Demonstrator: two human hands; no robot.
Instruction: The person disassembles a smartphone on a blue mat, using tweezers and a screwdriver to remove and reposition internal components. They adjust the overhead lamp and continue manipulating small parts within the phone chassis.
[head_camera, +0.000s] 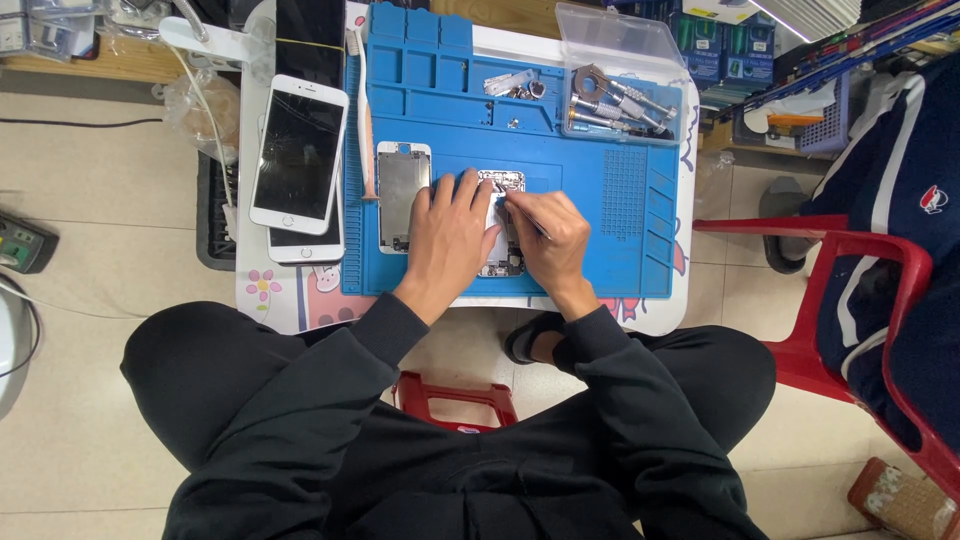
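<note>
My left hand (450, 235) presses flat on the opened phone body (503, 225) on the blue mat (590, 215); right hand (550, 240) pinches a thin tool (528, 220). Light, rigid, fragile inside, I'd say: hold by the edges.

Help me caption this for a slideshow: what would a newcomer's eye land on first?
The bright blue repair mat fills the small table, with both hands on an opened phone body at its centre: left hand, right hand gripping a thin tool. Left of the mat lie two stacked white phones.
</note>
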